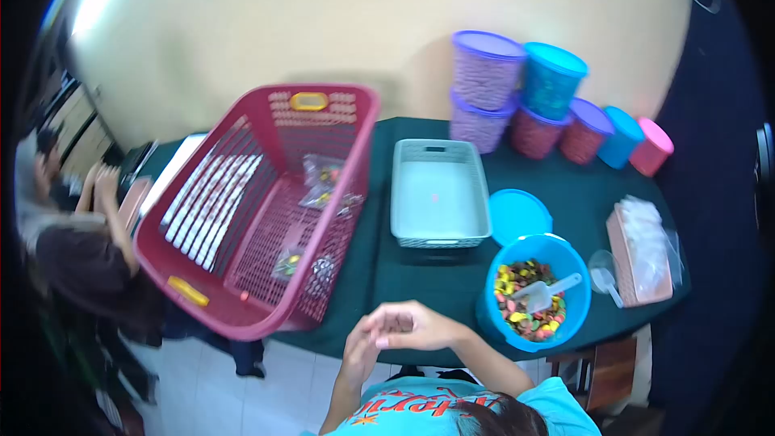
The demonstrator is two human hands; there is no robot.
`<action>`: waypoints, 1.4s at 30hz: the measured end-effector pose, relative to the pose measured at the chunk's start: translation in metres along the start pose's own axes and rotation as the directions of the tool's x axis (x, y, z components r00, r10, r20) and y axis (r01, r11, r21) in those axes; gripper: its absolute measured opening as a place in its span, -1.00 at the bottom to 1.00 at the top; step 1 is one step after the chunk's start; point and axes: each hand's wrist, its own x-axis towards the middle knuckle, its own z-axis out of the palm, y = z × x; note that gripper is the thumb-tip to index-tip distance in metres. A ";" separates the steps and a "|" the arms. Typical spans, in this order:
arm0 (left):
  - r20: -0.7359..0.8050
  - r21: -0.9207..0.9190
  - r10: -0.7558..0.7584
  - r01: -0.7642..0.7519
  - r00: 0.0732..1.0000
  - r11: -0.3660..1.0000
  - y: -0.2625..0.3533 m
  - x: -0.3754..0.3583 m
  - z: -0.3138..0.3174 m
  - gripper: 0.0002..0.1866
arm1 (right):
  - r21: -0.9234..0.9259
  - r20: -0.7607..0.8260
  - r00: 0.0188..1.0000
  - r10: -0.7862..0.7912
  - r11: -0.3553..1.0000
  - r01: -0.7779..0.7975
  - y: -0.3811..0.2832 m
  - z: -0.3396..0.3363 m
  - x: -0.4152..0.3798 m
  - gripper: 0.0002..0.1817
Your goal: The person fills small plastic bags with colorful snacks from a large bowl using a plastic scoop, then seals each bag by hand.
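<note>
My left hand (359,349) and my right hand (421,326) meet in front of my body, just off the table's front edge. The right hand's fingers curve loosely toward the left, thumb apart, with no object visible in them. The left fingers look stretched and partly overlap the right ones. Nearest my right hand stands a blue tub (583,307) of small colourful pieces in yellow, pink, green and brown. A clear scoop (539,297) rests on those pieces. To the left is a large maroon basket (365,125) holding several small clear packets (321,182).
A pale green basket (436,186) and a blue lid (521,216) lie mid-table. Lidded tubs (487,73) stand along the back right. At the right, a pink basket (622,254) holds plastic bags, beside a clear spoon (607,281). Another person (85,266) is at the left.
</note>
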 end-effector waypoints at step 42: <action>0.601 0.171 -0.421 0.406 0.679 0.898 -0.275 -0.047 0.397 -0.85 | 0.072 -0.634 0.720 -0.283 0.905 0.420 -0.021 0.010 -0.541 -0.17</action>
